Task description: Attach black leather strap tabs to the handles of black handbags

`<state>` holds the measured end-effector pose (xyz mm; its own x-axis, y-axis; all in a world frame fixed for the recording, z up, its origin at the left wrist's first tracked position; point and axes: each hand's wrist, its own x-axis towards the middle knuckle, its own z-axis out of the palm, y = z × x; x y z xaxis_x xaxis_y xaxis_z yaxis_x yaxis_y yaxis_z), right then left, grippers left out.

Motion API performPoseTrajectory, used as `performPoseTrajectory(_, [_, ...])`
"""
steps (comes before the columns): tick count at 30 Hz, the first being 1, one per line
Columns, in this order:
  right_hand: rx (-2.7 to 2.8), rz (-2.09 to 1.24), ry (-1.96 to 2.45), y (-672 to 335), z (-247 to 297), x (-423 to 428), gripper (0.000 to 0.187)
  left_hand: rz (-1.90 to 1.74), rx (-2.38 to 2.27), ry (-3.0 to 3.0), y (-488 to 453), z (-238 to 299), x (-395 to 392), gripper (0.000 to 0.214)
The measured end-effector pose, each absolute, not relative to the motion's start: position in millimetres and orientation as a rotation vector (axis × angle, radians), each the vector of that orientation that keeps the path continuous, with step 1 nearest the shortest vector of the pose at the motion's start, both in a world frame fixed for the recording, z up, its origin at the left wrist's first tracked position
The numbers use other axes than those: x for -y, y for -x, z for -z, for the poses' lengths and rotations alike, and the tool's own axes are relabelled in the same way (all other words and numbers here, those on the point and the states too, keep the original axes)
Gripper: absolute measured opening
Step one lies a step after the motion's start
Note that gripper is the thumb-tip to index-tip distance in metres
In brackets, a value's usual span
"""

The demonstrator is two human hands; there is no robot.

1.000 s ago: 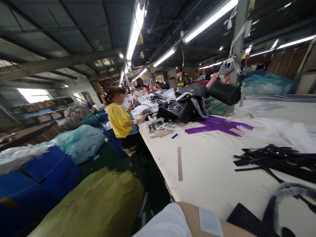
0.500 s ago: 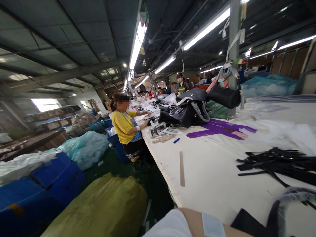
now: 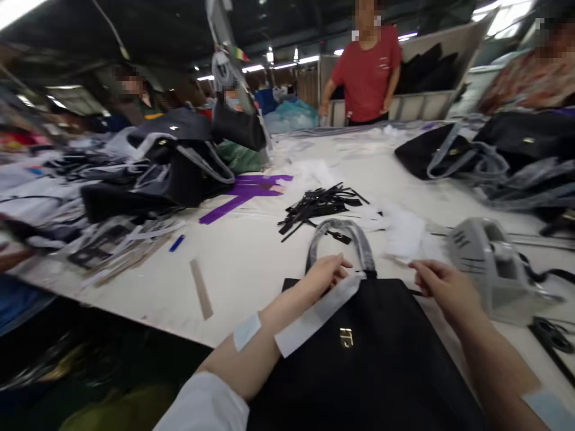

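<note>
A black handbag (image 3: 368,365) with a gold clasp takes up the space right in front of me. Its handle (image 3: 365,239) stands upright, wrapped in clear film. My left hand (image 3: 330,272) is at the foot of the handle, its fingers curled; whatever is inside them is hidden. A pale strip (image 3: 318,314) runs from the handle's base down over the bag, beside my left forearm. Off the bag's top right corner, my right hand (image 3: 438,281) has thumb and fingers pinched together. A thin dark strip shows below these fingers, but what they grip is unclear.
Right of my right hand sits a grey-white tape dispenser (image 3: 480,269). Black straps (image 3: 323,206) are heaped beyond the bag, near purple strips (image 3: 247,194). More black bags (image 3: 153,173) pile up left and right. A person in red (image 3: 371,72) stands across the table.
My view has swung right and down, from the aisle and table's left side to the handbag before me. Both my hands now show at the bag.
</note>
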<state>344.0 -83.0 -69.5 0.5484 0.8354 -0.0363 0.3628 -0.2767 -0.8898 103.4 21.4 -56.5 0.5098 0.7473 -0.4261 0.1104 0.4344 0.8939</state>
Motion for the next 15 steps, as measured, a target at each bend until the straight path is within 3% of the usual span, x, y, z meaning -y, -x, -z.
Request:
performPoseTrajectory(5, [0.932,-0.719,1.752,-338.8,71.3,74.2,0.047,-0.453,-0.891,-1.157,-99.4,57.2,-15.2,0.049])
performPoseTrajectory(11, [1.011,-0.832,1.766,-332.7,68.4,77.4,0.041,-0.952,-1.142,-1.464,-90.5,64.6,-44.0,0.027])
performPoseTrajectory(15, [1.070,-0.831,1.780,-333.0,68.0,77.9,0.041,-0.789,-1.328,-1.704,-75.1,64.8,-62.1,0.030])
